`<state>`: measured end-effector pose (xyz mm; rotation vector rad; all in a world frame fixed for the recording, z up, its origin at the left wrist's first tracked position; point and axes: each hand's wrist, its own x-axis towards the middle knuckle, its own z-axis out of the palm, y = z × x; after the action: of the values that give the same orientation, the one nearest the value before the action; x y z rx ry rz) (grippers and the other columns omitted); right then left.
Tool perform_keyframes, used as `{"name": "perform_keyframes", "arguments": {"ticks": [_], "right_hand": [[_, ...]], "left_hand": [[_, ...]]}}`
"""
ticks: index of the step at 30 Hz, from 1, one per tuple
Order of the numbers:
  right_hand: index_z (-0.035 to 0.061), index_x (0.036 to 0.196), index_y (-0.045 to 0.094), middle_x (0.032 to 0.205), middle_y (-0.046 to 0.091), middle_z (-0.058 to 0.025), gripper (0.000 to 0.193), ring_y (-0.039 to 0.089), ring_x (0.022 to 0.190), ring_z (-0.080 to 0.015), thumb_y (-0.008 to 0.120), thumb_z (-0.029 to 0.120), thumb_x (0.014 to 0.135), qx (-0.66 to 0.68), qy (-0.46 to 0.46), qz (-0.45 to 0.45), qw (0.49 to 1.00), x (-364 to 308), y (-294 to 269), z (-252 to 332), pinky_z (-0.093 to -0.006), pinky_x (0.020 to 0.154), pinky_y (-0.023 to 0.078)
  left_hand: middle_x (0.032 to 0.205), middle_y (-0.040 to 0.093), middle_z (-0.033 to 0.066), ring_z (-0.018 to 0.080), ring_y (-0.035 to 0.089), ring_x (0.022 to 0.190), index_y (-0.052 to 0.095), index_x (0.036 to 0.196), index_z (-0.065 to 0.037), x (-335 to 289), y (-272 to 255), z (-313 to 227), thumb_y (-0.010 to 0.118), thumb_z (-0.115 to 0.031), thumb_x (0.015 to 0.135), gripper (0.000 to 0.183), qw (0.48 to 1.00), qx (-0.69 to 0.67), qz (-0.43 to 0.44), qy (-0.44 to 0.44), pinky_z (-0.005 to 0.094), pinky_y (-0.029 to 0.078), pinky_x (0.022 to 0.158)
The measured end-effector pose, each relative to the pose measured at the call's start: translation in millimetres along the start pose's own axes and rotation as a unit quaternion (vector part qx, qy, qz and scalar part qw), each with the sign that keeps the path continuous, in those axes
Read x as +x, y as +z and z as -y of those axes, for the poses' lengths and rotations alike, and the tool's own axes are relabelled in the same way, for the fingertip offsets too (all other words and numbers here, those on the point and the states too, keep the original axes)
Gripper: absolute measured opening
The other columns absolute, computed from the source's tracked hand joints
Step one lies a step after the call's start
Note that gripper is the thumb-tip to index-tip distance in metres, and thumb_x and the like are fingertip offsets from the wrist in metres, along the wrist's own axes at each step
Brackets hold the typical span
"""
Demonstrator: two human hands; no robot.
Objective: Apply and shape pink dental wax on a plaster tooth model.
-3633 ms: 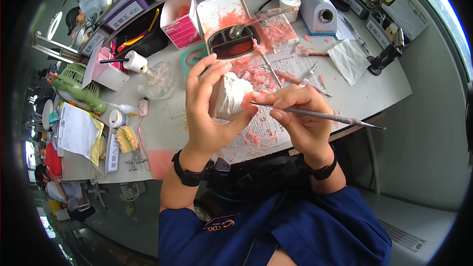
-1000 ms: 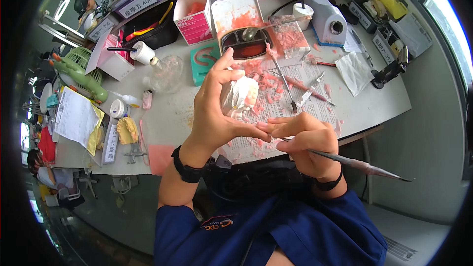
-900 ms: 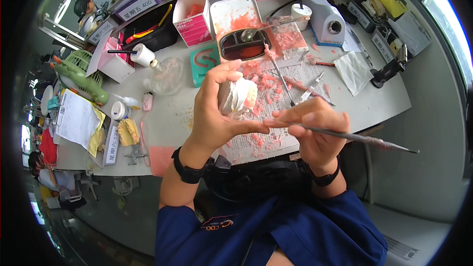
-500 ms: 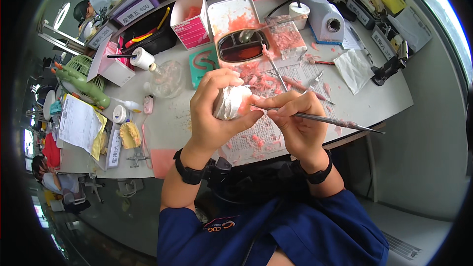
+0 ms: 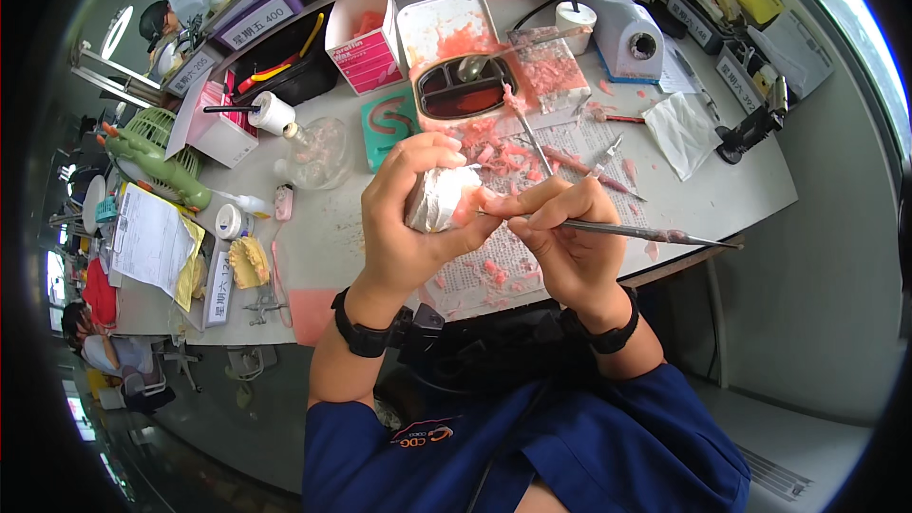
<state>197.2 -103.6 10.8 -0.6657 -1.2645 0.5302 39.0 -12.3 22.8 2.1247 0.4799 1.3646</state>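
My left hand (image 5: 391,214) is closed around a white plaster dental model (image 5: 432,201) with pink wax on its right side. From the right, my right hand (image 5: 578,237) pinches a thin metal wax carver (image 5: 641,232) like a pen. The carver's rear end points out to the right, while its working tip lies at the pink wax, mostly hidden by my fingers. Both hands are above a printed sheet (image 5: 465,275) strewn with pink wax scraps (image 5: 499,154).
Behind my hands stand a wax-smeared tray with dark wells (image 5: 463,104), a pink-and-white box (image 5: 366,57) and a grey-blue machine (image 5: 617,33). More carvers (image 5: 589,169) lie among the scraps. At left are a glass burner (image 5: 321,157), a yellow dental cast (image 5: 249,263) and a green fan (image 5: 157,161).
Both hands have shifted slightly left with the model and carver. The carver's rear end has dipped a little, and its tip is now more covered by my fingers.
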Motion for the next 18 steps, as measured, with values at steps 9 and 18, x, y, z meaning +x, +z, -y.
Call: {"name": "perform_keyframes", "arguments": {"ticks": [9, 18], "right_hand": [[0.0000, 0.090, 0.049, 0.094, 0.069, -0.0185, 0.016, 0.071, 0.090, -0.0228, 0.062, -0.010, 0.088, -0.021, -0.004, 0.012, 1.000, 1.2, 1.2, 2.8, -0.0311, 0.077, 0.057], [-0.0001, 0.090, 0.050, 0.093, 0.069, -0.0161, 0.016, 0.072, 0.089, -0.0226, 0.063, -0.009, 0.087, -0.021, 0.003, 0.011, 1.000, 1.8, -0.8, 4.4, -0.0316, 0.078, 0.057]], "left_hand": [[0.107, 0.063, 0.0151, 0.0276, 0.063, 0.101, 0.060, 0.103, -0.007, -1.5, 0.2, -4.1, 0.089, -0.019, 0.065, 0.050, 1.000, -0.006, -0.003, -0.026, 0.0374, 0.050, 0.088], [0.107, 0.063, 0.0144, 0.0259, 0.063, 0.099, 0.060, 0.103, -0.006, -0.6, 2.1, -4.7, 0.090, -0.020, 0.065, 0.051, 1.000, -0.009, 0.001, -0.015, 0.0362, 0.051, 0.086]]}}
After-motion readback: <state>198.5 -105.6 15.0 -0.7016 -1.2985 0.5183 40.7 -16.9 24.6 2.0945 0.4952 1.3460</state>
